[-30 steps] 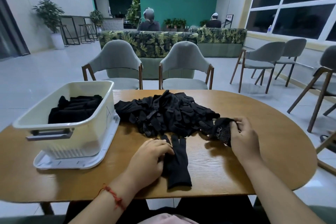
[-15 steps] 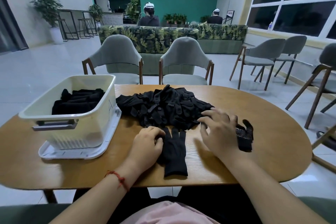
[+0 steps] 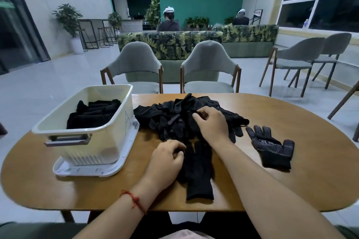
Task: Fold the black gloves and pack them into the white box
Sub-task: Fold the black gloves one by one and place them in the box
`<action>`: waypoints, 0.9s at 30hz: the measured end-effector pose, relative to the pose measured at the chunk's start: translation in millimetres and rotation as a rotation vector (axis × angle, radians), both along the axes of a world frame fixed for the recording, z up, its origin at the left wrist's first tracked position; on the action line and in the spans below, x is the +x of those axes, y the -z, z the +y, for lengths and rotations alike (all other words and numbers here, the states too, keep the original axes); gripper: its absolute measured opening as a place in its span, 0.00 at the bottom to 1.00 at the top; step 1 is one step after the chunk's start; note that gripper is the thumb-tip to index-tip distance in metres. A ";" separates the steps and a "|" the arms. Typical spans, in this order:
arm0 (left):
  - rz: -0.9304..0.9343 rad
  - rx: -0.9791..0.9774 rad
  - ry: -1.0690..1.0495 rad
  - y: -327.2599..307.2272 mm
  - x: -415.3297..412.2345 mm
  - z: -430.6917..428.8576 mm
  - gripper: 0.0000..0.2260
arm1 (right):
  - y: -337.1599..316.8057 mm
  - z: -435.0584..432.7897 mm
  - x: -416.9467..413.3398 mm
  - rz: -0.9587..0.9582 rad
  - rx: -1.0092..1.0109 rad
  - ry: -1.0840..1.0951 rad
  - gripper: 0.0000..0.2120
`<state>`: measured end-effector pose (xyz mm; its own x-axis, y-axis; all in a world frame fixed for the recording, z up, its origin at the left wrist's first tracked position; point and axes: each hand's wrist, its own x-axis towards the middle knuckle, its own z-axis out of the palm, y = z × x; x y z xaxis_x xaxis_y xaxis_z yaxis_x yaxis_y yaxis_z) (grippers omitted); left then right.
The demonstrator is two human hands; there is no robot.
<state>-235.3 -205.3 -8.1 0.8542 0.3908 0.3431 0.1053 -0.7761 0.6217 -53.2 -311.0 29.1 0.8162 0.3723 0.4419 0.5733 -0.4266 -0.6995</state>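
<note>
A red string bracelet [image 3: 134, 199] rings the left wrist; pink top [image 3: 180, 235] below.

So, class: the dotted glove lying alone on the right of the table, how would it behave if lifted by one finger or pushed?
The dotted glove probably droops: it lies flat and limp, like thin knit. It looks light for its size. Pushed, it likely bunches or slides on the table rather than rolling; its grip dots face up.

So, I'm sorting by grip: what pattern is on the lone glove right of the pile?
Lone glove: black, small pale dots over palm and fingers; head view.
</note>
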 end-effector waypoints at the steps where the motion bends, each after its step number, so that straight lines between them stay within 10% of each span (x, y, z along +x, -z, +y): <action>1: -0.007 -0.006 0.001 0.8 -0.9 0.8 0.09 | 1.3 -4.0 0.4 0.069 0.143 -0.034 0.07; 12: -0.029 -0.096 0.045 -6.0 -9.4 -4.5 0.07 | 4.1 -47.9 17.0 0.572 0.778 -0.126 0.09; 27: -0.097 -0.767 0.124 -38.7 -3.9 2.5 0.19 | -15.9 -48.6 -37.3 0.926 0.656 -0.834 0.14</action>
